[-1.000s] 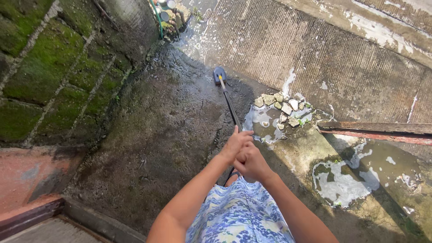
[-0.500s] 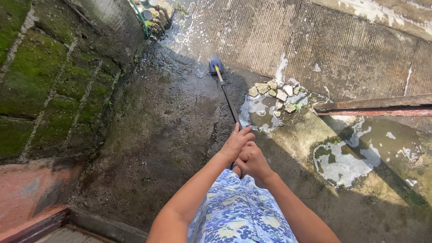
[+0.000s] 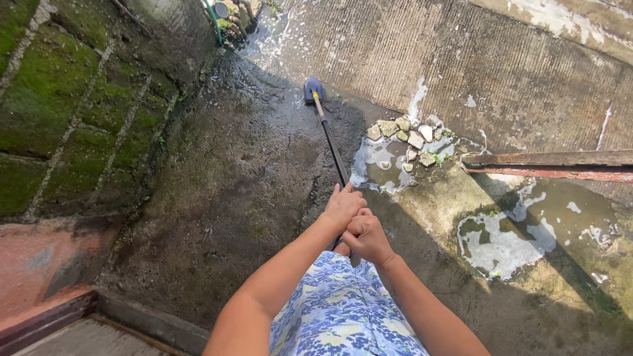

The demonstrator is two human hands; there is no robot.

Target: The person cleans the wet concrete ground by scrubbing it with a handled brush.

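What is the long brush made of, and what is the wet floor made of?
The brush head looks like blue plastic: smooth, one even colour. Its handle is thin, straight and black, likely metal or plastic; I cannot tell which. The floor looks like rough concrete: grey, grainy, dark and shiny where wet. Both hands, left hand and right hand, grip the handle.

The floor point(image 3: 237, 198) under me is dark, wet concrete with green moss on it. My brush's blue head point(image 3: 312, 89) rests on it, far in front of me. To the right, a little pile of stones point(image 3: 409, 137) sits by a soapy puddle point(image 3: 379, 161). A bigger puddle point(image 3: 527, 231) with white foam lies farther right, near a long wooden plank point(image 3: 554, 165).
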